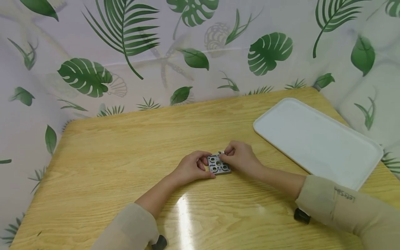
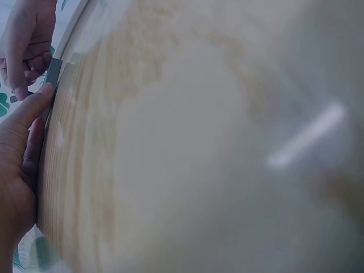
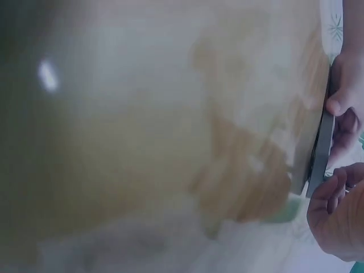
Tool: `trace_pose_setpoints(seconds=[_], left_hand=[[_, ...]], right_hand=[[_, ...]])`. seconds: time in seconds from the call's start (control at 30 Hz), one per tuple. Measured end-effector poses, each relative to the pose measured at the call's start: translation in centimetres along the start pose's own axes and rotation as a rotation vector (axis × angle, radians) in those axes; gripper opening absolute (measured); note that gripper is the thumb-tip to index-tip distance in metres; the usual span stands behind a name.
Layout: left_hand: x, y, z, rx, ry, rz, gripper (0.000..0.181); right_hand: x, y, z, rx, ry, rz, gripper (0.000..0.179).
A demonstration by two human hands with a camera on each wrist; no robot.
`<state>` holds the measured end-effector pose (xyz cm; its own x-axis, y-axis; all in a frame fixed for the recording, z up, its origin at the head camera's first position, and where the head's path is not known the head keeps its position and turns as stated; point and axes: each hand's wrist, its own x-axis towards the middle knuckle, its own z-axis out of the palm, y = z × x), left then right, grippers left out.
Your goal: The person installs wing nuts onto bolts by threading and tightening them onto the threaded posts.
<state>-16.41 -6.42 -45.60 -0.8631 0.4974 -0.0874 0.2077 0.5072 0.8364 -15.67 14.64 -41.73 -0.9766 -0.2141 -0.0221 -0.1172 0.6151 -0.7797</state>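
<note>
Past beige sleeves, mid-table, a block is gripped by the left hand, one corner masked by the right hand pinching a tiny piece; by the right edge, a tray.

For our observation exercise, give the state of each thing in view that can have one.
Block: holed face up, gripped by left fingers.
Small part: pinched by right fingers, mostly hidden.
Tray: lying on the table, open side up.
Sleeves: ending on the forearms.
</note>
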Motion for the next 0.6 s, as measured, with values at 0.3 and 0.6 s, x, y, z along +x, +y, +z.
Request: trace_pose_setpoints(seconds=[0.3,0.6], left_hand=[[-0.1,0.3,0.3,-0.033,0.011,0.001,0.067],[-0.2,0.3,0.1,-0.051,0.004,-0.009,0.068]], right_hand=[[-0.4,1.0,-1.6,-0.028,-0.054,0.051,0.026],[5.2,3.2,-4.7,0.177,-0.684,-0.22,0.049]])
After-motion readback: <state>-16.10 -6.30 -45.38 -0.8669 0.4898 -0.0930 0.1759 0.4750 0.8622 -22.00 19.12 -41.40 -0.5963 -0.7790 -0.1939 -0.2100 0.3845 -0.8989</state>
